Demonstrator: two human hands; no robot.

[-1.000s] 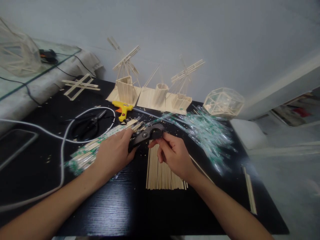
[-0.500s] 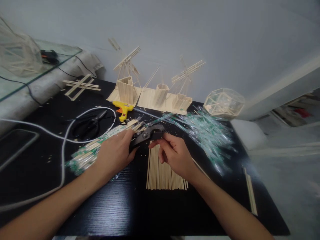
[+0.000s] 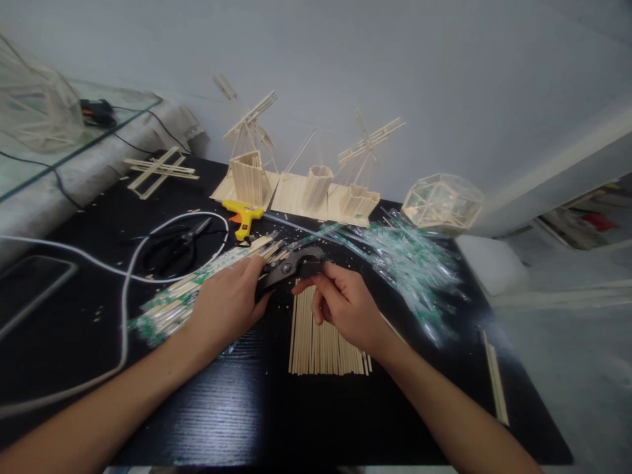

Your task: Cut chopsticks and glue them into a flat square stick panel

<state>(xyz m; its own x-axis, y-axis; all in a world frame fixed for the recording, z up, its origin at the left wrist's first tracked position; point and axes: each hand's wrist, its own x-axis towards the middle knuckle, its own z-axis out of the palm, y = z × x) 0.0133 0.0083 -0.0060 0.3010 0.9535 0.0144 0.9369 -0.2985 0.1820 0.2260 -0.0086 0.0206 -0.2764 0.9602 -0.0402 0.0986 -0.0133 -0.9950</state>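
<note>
My left hand (image 3: 228, 297) is wrapped round the handles of black pruning shears (image 3: 287, 267), their curved jaws turned to the right. At the jaw end, my right hand (image 3: 344, 304) is closed in a pinch, its fingertips touching or very near the blades. Whatever those fingers hold is too small or hidden to make out. Beneath my right hand lies a row of thin wooden sticks (image 3: 326, 345), side by side on the black table (image 3: 212, 408). Wrapped sticks (image 3: 172, 306) in clear and green plastic lie by my left hand.
Behind the hands rests a yellow glue gun (image 3: 243, 218). Wooden stick models (image 3: 249, 178) stand along the wall. Plastic wrappers (image 3: 415, 276) heap up at the right, near two loose sticks (image 3: 495, 382). Black-handled pliers (image 3: 180, 247) lie inside a white cable loop (image 3: 131, 283).
Almost nothing differs. Both hands and the pruning shears keep their places, with at most a very slight shift of the right fingers.
</note>
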